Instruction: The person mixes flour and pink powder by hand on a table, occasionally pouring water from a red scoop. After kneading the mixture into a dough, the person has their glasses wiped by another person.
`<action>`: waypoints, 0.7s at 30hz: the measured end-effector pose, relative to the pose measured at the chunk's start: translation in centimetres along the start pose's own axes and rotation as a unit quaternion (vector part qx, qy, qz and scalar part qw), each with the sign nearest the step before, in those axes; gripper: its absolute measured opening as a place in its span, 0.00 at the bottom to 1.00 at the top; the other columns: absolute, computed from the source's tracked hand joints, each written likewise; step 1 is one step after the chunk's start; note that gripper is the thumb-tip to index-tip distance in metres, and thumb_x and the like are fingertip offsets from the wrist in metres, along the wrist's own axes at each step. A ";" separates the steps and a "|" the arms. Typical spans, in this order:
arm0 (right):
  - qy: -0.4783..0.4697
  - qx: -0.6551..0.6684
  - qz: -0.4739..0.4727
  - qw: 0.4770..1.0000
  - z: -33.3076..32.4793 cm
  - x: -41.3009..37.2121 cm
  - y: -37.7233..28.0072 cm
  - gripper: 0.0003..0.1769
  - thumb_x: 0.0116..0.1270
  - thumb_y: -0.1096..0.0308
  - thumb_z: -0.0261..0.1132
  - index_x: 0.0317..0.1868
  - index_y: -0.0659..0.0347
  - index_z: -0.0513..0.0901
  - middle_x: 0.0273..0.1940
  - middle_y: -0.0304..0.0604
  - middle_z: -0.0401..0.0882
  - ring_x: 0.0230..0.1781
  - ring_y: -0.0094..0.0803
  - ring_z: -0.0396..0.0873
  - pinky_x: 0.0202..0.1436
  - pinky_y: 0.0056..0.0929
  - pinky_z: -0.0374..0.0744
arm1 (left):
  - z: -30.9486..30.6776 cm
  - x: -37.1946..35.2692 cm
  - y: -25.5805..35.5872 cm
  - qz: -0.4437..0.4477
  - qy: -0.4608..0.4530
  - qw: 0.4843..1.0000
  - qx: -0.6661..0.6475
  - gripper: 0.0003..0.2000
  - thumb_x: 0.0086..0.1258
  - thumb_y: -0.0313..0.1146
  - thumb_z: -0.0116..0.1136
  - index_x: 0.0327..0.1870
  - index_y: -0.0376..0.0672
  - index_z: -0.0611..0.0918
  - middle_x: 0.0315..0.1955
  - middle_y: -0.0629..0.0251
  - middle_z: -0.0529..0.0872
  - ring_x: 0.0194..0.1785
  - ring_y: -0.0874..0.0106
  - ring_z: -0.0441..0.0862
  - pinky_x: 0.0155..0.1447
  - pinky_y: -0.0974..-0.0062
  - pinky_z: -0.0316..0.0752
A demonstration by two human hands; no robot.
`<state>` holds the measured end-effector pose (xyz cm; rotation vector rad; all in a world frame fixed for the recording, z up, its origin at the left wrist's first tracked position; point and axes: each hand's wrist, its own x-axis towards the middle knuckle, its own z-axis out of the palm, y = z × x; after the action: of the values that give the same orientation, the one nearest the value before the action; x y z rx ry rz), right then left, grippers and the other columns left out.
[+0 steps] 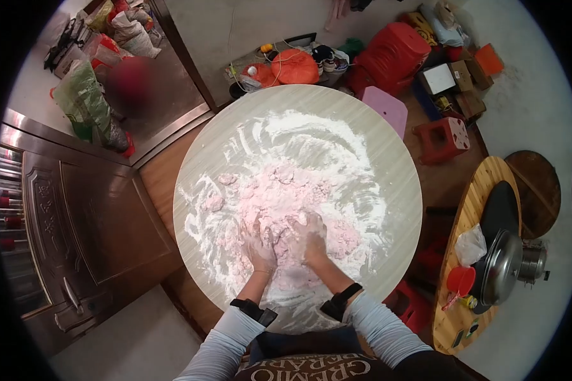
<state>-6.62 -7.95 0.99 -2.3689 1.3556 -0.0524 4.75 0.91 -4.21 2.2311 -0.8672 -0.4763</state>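
Pink crumbly dough [285,184] is spread in loose clumps over the middle of a round table [394,209], with white flour [311,127] smeared widely around it. My left hand [258,247] rests on the near part of the dough, fingers stretched forward and coated with flour. Beside it, a short gap to the right, my right hand [313,239] presses on the dough with its fingers spread. Both palms face down, and some fingertips are partly buried in the crumbs. Smaller pink lumps [215,202] lie to the left.
A wooden side table [448,317] at the right bears a large lidded pan [501,267] and a red cup [461,279]. Red stools [443,140] and a pink stool [386,111] stand behind the round table. A brown door [102,216] is at the left.
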 end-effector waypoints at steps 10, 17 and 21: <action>0.005 -0.048 -0.063 0.997 1.9 6.4 2.2 0.18 0.49 0.50 0.67 0.36 0.53 0.83 0.41 0.52 0.76 0.47 0.50 0.73 0.50 0.51 0.70 | 0.2 -0.2 2.4 -0.060 0.005 0.996 0.069 0.24 0.73 0.44 0.48 0.63 0.37 0.74 0.70 0.43 0.61 0.71 0.45 0.57 0.72 0.51 0.51; -0.015 -0.033 -0.195 0.980 3.4 10.6 5.3 0.22 0.46 0.48 0.70 0.38 0.51 0.83 0.42 0.53 0.78 0.43 0.51 0.77 0.46 0.48 0.76 | 1.2 -1.2 2.1 -0.068 0.016 0.993 0.092 0.25 0.72 0.44 0.49 0.63 0.34 0.73 0.69 0.44 0.63 0.71 0.47 0.57 0.72 0.53 0.52; 0.024 -0.002 -0.114 0.993 4.6 10.3 4.4 0.19 0.56 0.50 0.66 0.42 0.52 0.84 0.48 0.57 0.79 0.46 0.55 0.78 0.49 0.50 0.77 | 1.4 -2.2 0.0 -0.010 0.038 0.984 0.172 0.25 0.68 0.45 0.54 0.63 0.42 0.76 0.72 0.50 0.60 0.73 0.52 0.56 0.68 0.53 0.60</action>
<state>-3.73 -16.93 -6.49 -2.5291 1.1010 -0.1731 2.38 1.77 -5.00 2.5547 -0.9448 -0.2623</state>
